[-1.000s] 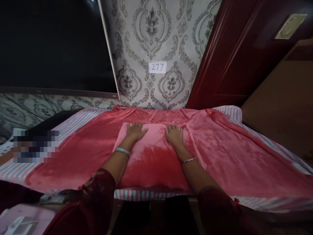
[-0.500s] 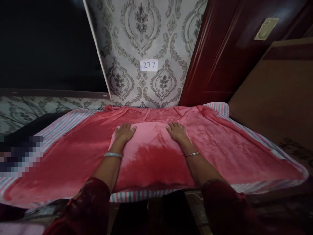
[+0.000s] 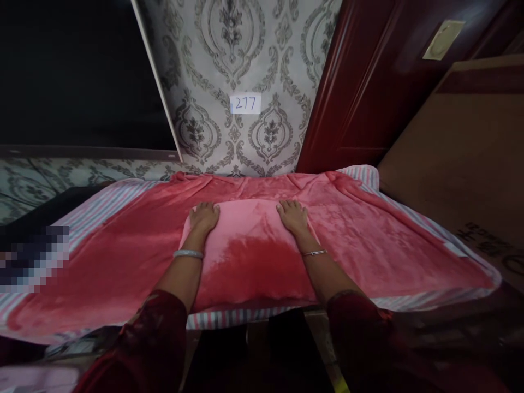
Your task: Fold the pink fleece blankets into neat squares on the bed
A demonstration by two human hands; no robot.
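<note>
A plush pink-red cushion-like piece (image 3: pixel 254 267) lies in front of me, its nap pale at the far side and deep red nearer me. Beneath it a red plush blanket (image 3: pixel 135 251) is spread over a striped cloth (image 3: pixel 229 317). My left hand (image 3: pixel 204 216) rests on the far left corner of the cushion-like piece, fingers extended and thumb close in. At its far right corner lies my right hand (image 3: pixel 293 215), palm down with fingers stretched out. Neither hand visibly grasps anything.
A dark screen (image 3: pixel 77 76) is at the upper left, and a paper label (image 3: pixel 245 103) reading 277 is on the patterned wall. To the right stand a dark red door (image 3: pixel 360 93) and a large cardboard box (image 3: pixel 454 153). A pixelated patch covers something at the left.
The view has shifted slightly. My left thumb, spread out before, now lies closer to the fingers. Both hands remain on the far corners, and the cushion-like piece looks the same.
</note>
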